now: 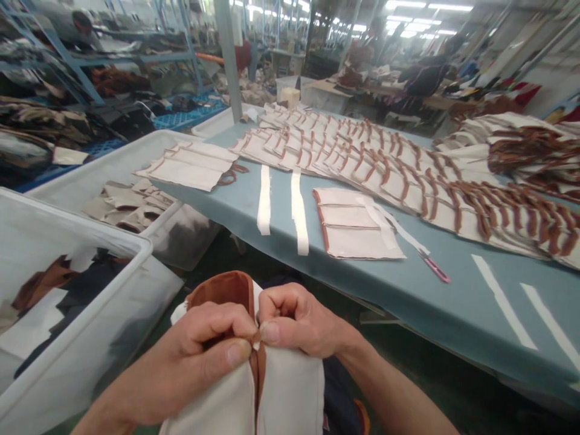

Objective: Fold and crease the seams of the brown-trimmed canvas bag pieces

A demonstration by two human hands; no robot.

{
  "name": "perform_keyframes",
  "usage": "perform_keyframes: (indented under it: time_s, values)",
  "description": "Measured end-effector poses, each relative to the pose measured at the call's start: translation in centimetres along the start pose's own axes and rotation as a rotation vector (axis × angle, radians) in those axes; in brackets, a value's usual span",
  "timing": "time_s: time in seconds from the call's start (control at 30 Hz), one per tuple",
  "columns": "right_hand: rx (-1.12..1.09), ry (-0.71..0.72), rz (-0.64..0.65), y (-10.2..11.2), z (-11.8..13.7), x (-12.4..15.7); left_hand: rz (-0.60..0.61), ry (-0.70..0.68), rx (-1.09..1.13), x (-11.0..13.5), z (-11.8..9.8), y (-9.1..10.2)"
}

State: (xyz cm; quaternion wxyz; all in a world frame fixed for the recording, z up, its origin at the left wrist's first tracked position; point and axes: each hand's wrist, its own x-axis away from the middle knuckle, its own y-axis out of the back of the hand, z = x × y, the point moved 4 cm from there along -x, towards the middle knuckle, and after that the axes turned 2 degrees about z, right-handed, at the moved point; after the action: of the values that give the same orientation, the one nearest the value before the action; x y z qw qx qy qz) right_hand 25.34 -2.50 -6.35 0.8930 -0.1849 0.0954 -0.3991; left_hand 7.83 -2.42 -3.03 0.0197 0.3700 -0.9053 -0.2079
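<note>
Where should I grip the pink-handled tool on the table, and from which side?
Probably by the pink handle, coming from the table's near edge: that end points toward the edge and lies clear of the fabric, while the other end sits at a white strip's tip.

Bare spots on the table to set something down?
Blue-green tabletop shows bare between the pink tool and the white strips at right; a smaller patch lies between the leftmost cream panels and the left pair of strips. Crowded: far side, under overlapping brown-trimmed pieces; where left hand and right hand meet at the held piece.
</note>
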Motion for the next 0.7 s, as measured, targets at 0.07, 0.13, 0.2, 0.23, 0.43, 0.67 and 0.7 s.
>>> perform_keyframes:
  time_s: [0.07,0.13,0.2,0.23,0.43,0.67,0.7]
  values:
    - [0.122,0.048,-0.033,0.1,1.4,0.3,0.046,0.001,-0.052,0.0,-0.4,0.6]
    - [0.266,0.092,-0.058,-0.1,2.7,0.6,0.087,-0.031,-0.094,-0.1,-1.1,1.1]
    - [0.401,0.138,-0.091,-0.3,3.7,0.8,0.091,-0.063,-0.118,-0.6,-2.0,1.5]
    - [0.462,0.159,-0.111,-0.3,4.0,0.9,0.083,-0.064,-0.130,-1.0,-2.3,1.7]
    - [0.678,0.220,-0.213,-0.3,5.0,0.9,0.166,0.016,-0.182,-3.4,-3.2,1.8]
    - [0.754,0.179,-0.176,0.3,5.3,0.5,0.242,0.041,-0.295,-4.0,-2.7,2.5]
    - [0.756,0.179,-0.164,0.5,5.4,0.4,0.239,0.041,-0.304,-4.1,-2.6,2.5]
